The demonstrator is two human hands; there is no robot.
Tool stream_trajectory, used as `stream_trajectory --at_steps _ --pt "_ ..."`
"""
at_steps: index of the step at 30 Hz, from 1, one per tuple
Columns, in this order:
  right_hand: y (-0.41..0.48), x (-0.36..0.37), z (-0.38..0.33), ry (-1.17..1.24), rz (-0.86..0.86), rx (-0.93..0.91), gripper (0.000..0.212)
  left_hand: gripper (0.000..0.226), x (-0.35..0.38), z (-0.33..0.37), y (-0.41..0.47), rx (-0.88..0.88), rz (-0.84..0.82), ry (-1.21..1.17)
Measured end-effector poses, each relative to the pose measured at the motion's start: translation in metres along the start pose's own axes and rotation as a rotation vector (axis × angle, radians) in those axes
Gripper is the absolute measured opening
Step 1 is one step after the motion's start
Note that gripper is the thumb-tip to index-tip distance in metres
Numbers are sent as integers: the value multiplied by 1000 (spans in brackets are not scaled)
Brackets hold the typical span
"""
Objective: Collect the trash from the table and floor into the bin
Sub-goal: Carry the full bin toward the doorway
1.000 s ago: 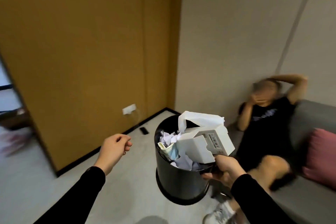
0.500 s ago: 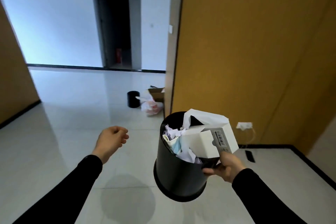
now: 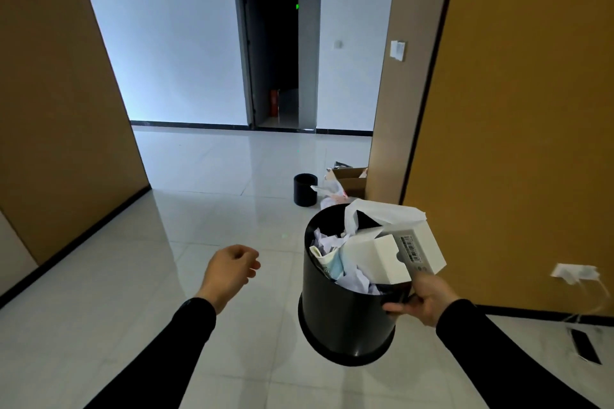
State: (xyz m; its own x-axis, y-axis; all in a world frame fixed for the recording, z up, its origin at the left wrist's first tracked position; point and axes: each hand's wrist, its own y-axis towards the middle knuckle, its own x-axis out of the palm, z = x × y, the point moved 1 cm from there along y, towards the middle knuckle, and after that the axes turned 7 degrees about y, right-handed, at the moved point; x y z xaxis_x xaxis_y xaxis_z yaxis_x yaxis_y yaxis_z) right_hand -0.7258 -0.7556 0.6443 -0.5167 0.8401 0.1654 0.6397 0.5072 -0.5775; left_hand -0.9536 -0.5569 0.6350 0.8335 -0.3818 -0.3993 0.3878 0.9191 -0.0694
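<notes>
My right hand (image 3: 422, 300) grips the near rim of a black bin (image 3: 339, 315) and holds it in the air, tilted toward me. The bin is stuffed with crumpled paper (image 3: 357, 279), a white plastic bag (image 3: 382, 214) and a white box (image 3: 398, 251) with a barcode label that sticks out over the rim. My left hand (image 3: 231, 267) hangs in front of me to the bin's left, fingers loosely curled with nothing in them.
A glossy white tiled floor runs ahead to a dark doorway (image 3: 275, 56). A second black bin (image 3: 305, 189), an open cardboard box (image 3: 350, 179) and a bag of rubbish (image 3: 332, 192) sit by the brown wall's corner. A phone (image 3: 586, 345) on a charging cable lies on the floor at right.
My view has swung left from a room corner with a seated person to the open hallway and moved forward. Both hands and the bin keep the same pose.
</notes>
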Motion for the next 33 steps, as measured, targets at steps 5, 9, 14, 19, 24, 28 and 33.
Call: stream_trajectory --at_steps 5,9,14,19,24,28,33 --pt "71 28 -24 -43 -8 49 14 15 17 1 73 -19 -15 41" --pt "152 51 -55 -34 -2 76 13 15 44 14 152 -15 -13 52" --pt "259 81 -109 -1 -22 79 14 15 77 36 253 -36 -2 69" --pt "342 109 -157 41 -28 62 12 15 97 47 342 -67 9 63" --pt "414 146 -191 12 32 87 12 16 113 43 432 -104 -13 50" --pt "472 184 -205 17 68 112 14 15 118 41 518 -88 -47 29" --pt "528 228 -224 107 160 95 13 14 121 36 628 -92 -128 -14"
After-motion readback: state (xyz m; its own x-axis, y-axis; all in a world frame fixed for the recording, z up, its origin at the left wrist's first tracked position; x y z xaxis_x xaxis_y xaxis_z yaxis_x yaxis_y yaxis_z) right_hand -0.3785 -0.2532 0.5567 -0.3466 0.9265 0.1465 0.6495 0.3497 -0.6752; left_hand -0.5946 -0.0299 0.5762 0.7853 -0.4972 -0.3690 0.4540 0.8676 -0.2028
